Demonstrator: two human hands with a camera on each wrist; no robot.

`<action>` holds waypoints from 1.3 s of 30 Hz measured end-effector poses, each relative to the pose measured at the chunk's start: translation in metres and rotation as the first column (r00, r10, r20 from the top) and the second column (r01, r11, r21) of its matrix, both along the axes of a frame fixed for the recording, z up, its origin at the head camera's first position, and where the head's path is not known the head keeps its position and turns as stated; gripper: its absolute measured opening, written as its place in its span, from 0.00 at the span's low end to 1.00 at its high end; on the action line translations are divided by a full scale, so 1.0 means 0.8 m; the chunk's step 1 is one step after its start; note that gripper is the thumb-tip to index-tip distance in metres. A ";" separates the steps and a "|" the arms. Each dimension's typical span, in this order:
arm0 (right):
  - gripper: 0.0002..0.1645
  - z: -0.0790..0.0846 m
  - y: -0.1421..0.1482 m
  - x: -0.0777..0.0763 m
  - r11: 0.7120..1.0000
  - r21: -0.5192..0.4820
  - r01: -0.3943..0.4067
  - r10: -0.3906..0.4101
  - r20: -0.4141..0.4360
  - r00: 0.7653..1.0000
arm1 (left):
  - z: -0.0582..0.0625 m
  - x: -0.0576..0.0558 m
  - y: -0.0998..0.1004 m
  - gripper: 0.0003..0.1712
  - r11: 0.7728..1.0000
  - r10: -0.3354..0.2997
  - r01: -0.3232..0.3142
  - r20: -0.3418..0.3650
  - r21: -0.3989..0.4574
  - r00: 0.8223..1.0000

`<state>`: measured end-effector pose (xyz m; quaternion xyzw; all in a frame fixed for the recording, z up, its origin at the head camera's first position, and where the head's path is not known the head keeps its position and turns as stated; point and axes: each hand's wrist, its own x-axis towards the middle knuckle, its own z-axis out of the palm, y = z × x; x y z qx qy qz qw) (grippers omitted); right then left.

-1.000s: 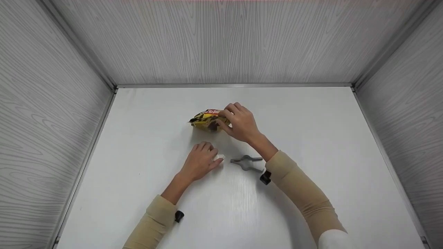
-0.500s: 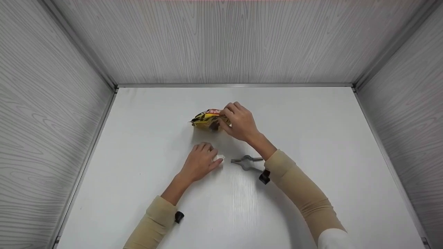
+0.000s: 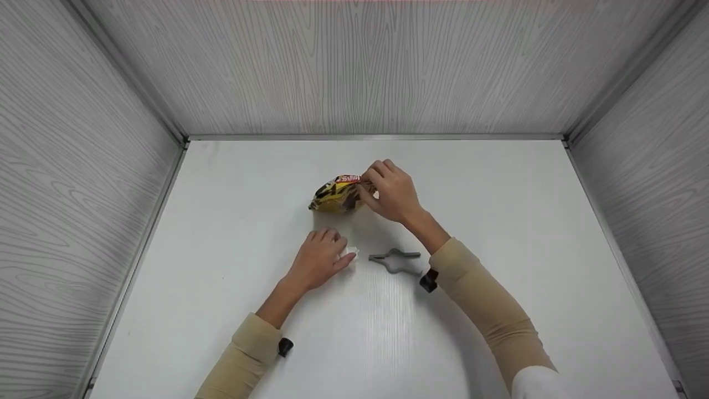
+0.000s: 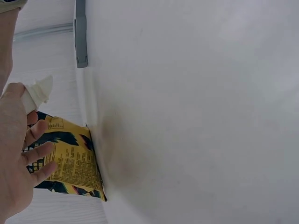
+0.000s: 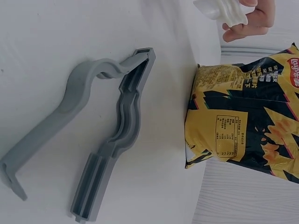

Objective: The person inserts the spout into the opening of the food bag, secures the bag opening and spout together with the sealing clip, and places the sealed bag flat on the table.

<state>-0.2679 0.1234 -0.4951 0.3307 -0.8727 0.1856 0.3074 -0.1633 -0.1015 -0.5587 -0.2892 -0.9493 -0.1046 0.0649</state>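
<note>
A yellow and black chip bag [image 3: 334,198] stands upright on the table, its printed face showing in both wrist views. The fingers of my right hand [image 3: 394,193] pinch its top right edge. Nearer the front, my left hand [image 3: 317,262] stays low over the table. Between its thumb and index finger is a small white spout-like piece [image 4: 36,95] with a slanted tip. The other left fingers are loosely spread in front of the bag. To the right of this hand lies a grey hinged bag clip [image 5: 96,179], its two arms spread apart.
The white tabletop [image 3: 221,310] is bounded at the back by a grey wood-grain wall [image 3: 354,72], with similar panels at both sides. A black wrist camera [image 3: 429,281] on the right sleeve is close to the clip's end.
The right hand has shifted slightly right, and the bag has moved and turned a little with it. The left hand and the clip stay where they were.
</note>
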 end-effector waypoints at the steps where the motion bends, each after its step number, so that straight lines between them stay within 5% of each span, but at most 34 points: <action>1: 0.09 0.000 0.001 0.000 1.000 -0.002 -0.001 0.001 -0.001 1.000 | 0.000 0.000 0.000 0.25 1.000 0.001 -0.001 0.001 0.002 1.000; 39: 0.10 -0.004 0.047 0.003 0.999 -0.032 0.043 -0.044 -0.039 0.998 | 0.006 0.000 -0.001 0.26 1.000 0.017 -0.017 0.015 -0.004 1.000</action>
